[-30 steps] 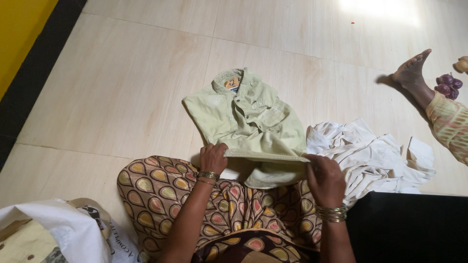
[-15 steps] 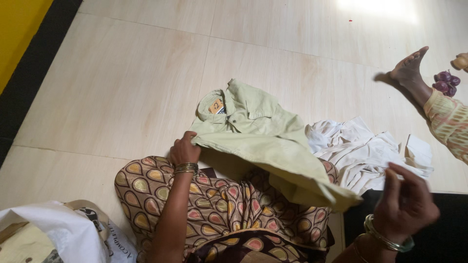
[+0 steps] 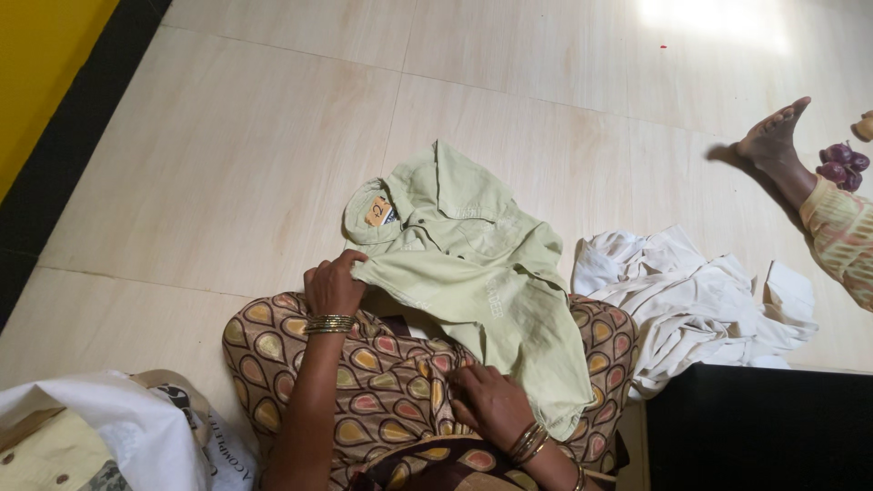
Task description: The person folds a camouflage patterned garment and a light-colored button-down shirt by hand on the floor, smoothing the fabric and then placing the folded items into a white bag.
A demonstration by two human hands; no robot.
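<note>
Left hand (image 3: 333, 284) closed on the upper edge of a pale green shirt (image 3: 473, 273), fingers curled over the fabric, pinching it, gold bangles (image 3: 329, 323) at the wrist. Right hand (image 3: 486, 400) flat on the lap at about five o'clock from the left hand, fingers loosely bent, touching the patterned cloth just beside the shirt's lower hem; whether any fabric caught under the fingertips, cannot tell. More bangles (image 3: 527, 444) at that wrist.

Shirt draped from the floor at twelve o'clock down across the patterned skirt (image 3: 382, 373), collar (image 3: 382, 211) with a small tan label lying on the tiles at about one o'clock from the left hand, body of the shirt slanting toward five o'clock over the knee.

At three o'clock from the shirt, just beside it, a crumpled white garment (image 3: 691, 300) heaped on the cream tiled floor (image 3: 227, 164). Below that heap, at the lower right, a black surface (image 3: 755, 427). At eight o'clock from the lap, in the lower left corner, a white bag (image 3: 118, 436) with pale cloth inside.

Far at two o'clock, well apart, another person's bare foot (image 3: 773, 141) and a yellow patterned sleeve or trouser leg (image 3: 841, 232), with a few purple onions (image 3: 841, 164) just beyond. Along the upper left edge, a black strip and a yellow wall (image 3: 36, 64)
</note>
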